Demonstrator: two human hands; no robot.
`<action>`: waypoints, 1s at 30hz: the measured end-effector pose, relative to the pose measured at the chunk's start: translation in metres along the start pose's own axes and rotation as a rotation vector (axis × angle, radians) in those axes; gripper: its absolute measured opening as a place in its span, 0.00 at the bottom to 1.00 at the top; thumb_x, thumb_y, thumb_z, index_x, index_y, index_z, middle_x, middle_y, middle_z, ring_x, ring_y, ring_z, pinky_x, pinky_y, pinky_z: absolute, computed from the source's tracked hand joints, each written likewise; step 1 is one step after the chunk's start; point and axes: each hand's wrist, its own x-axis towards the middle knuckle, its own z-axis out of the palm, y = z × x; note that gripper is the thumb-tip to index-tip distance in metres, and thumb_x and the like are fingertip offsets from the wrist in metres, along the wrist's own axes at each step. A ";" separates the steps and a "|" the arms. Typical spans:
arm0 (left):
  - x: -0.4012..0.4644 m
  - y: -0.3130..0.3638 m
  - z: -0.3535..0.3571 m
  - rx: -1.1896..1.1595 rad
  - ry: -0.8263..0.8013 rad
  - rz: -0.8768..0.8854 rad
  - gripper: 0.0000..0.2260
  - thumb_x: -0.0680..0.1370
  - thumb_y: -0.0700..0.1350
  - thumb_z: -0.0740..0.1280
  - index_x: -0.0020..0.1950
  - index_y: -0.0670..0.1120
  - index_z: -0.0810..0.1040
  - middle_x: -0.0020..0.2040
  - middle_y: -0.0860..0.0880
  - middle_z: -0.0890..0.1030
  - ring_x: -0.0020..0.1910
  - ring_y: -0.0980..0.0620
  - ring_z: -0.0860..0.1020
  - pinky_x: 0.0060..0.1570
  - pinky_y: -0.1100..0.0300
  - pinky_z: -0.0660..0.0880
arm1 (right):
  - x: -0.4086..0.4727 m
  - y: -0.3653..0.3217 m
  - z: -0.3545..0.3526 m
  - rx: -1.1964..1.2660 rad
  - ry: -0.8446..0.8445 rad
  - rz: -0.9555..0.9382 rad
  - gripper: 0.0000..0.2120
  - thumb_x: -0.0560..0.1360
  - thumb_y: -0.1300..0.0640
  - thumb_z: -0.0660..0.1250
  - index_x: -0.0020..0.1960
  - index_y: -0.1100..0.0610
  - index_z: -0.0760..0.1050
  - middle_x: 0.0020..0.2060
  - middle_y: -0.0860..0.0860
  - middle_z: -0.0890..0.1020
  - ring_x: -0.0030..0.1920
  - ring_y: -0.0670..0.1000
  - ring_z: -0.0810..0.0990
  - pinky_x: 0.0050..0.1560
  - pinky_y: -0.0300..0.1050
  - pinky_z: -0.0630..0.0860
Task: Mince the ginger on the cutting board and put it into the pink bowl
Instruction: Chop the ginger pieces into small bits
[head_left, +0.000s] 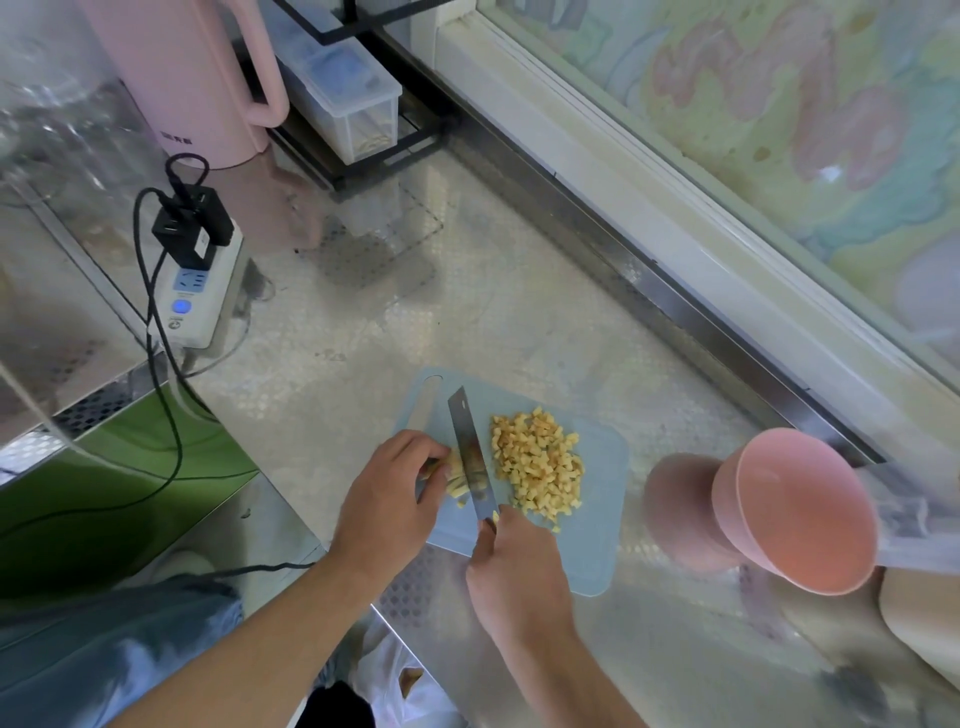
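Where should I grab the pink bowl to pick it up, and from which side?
Hold the pink bowl by its rim, probably the near edge, coming from the right. It stands beside the blue cutting board with its mouth open and nothing visible inside, so fingers can hook over the thin rim. The right side looks safer because the knife is working on the left.

We see a dimpled, glossy metal counter (493, 322) under a matt pale-blue plastic cutting board (597, 545). Knife blade (467, 447) on the board: shiny bare metal. Right of the board, the pink bowl (800, 514) looks smooth, satin plastic.
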 end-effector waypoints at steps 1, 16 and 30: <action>-0.001 0.000 0.000 -0.022 0.002 -0.007 0.02 0.82 0.47 0.68 0.54 0.52 0.80 0.51 0.61 0.76 0.52 0.57 0.77 0.51 0.60 0.78 | -0.001 0.002 0.000 0.036 0.008 -0.003 0.11 0.82 0.52 0.56 0.41 0.52 0.69 0.37 0.49 0.78 0.40 0.53 0.78 0.38 0.49 0.73; 0.000 0.003 -0.002 -0.152 0.038 -0.135 0.04 0.80 0.44 0.72 0.53 0.52 0.83 0.50 0.60 0.79 0.50 0.60 0.80 0.50 0.73 0.73 | -0.009 0.006 -0.003 0.016 0.014 -0.039 0.16 0.82 0.53 0.57 0.36 0.52 0.62 0.32 0.51 0.74 0.32 0.51 0.71 0.29 0.44 0.61; 0.000 0.002 0.000 -0.136 0.037 -0.134 0.03 0.81 0.45 0.71 0.52 0.52 0.82 0.49 0.61 0.78 0.50 0.60 0.79 0.51 0.66 0.77 | -0.008 0.001 -0.007 -0.084 -0.007 -0.038 0.14 0.83 0.51 0.55 0.40 0.52 0.65 0.36 0.50 0.76 0.36 0.53 0.76 0.33 0.47 0.67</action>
